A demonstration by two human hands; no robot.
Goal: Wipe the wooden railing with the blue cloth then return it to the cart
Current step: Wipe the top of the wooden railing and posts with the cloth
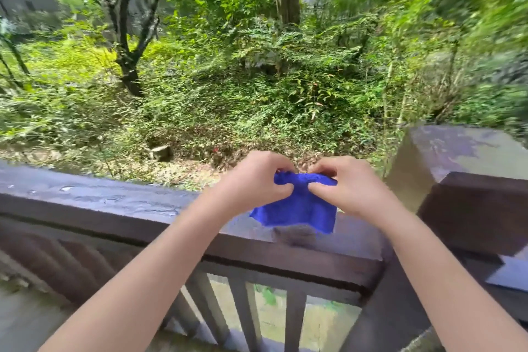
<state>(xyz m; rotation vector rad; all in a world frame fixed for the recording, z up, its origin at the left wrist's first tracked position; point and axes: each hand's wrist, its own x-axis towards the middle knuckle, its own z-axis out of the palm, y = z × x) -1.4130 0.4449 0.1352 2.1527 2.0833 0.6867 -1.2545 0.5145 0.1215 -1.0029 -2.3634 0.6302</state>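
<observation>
Blue cloth (300, 206) hung bunched between both hands, above the top of the wooden railing (120, 206), with its lower edge draping just over the rail's upper face near the corner post (463, 168). The left hand (254, 180) pinched the cloth's upper left part, fingers curled tight over the fabric. The right hand (345, 183) pinched the upper right part in the same way, so each grip was narrow and closed on the cloth. The two hands sat close together, thumbs nearly meeting at the middle of the cloth. A dark shadow lay on the rail directly under the cloth. The rail's top looked wet or glossy, perhaps with droplets toward the left, though blur made that hard to confirm. Upright balusters (243, 311) stood below the rail. Green shrubs (228, 71) filled the slope beyond.
</observation>
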